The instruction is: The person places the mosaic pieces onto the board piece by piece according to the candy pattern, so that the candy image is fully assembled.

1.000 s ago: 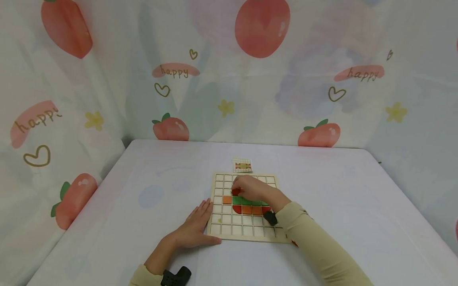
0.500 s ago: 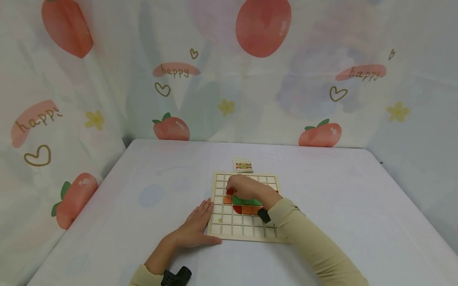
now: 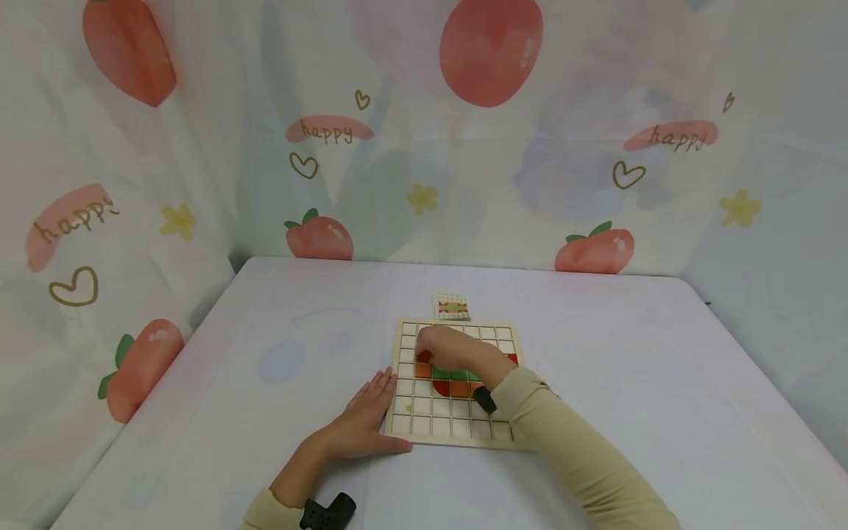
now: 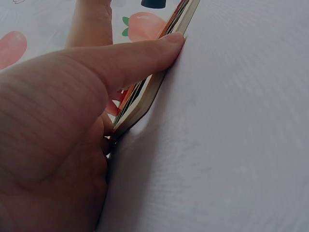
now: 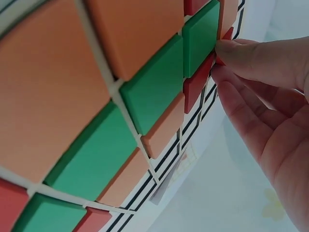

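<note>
A pale wooden board (image 3: 440,427) with a square grid lies on the table, with coloured tiles set in its cells. My right hand (image 3: 450,347) reaches over it and pinches a small red tile (image 3: 424,357) at a cell near the left side, just behind an orange tile (image 3: 422,371). In the right wrist view, thumb and fingertips mostly hide that red tile beside green tiles (image 5: 200,39). My left hand (image 3: 361,423) rests flat against the board's left edge, fingers straight. Its thumb (image 4: 145,57) touches the front corner in the left wrist view.
Behind the board lies a small card (image 3: 452,306) printed with a coloured grid pattern. A white cloth covers the table (image 3: 318,316), and printed curtains (image 3: 397,162) stand along its back and sides. My right forearm covers the board's right part.
My right hand has moved left across the board with the red tile and lowered it to a cell behind the orange tile. The left hand stays in place.
</note>
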Demonstrator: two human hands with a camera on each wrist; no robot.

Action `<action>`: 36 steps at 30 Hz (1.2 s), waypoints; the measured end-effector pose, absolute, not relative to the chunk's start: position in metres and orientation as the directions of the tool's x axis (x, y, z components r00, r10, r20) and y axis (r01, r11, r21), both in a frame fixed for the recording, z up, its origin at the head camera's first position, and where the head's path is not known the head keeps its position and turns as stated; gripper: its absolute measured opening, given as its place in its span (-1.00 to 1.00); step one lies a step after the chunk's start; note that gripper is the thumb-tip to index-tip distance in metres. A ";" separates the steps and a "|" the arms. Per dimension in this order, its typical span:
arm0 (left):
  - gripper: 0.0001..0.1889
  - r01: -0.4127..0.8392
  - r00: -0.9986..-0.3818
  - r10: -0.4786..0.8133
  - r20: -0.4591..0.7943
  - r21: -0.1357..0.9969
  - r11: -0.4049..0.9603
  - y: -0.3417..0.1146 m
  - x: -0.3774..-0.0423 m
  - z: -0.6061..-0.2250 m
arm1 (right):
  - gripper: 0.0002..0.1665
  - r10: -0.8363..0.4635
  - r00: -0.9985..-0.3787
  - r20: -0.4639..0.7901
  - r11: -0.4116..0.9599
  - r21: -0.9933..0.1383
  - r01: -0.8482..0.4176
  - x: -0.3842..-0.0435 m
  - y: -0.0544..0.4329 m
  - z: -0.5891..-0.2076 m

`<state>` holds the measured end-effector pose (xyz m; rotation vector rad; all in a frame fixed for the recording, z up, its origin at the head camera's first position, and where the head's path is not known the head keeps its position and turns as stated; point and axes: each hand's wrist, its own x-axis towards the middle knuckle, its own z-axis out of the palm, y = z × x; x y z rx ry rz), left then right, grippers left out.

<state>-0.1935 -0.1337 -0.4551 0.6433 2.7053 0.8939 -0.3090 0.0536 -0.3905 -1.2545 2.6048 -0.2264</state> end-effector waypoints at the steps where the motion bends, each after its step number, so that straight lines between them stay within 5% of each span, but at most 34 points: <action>1: 0.15 0.338 -0.880 0.471 -0.069 0.607 0.720 -0.134 -0.194 -0.455 | -0.60 -0.775 -0.612 -0.156 0.631 -0.246 -0.736 -0.308 0.053 -0.390; 36: 0.13 0.335 -0.879 0.470 -0.077 0.603 0.724 -0.133 -0.192 -0.453 | -0.67 -0.803 -0.588 -0.096 0.595 -0.150 -0.789 -0.304 0.053 -0.396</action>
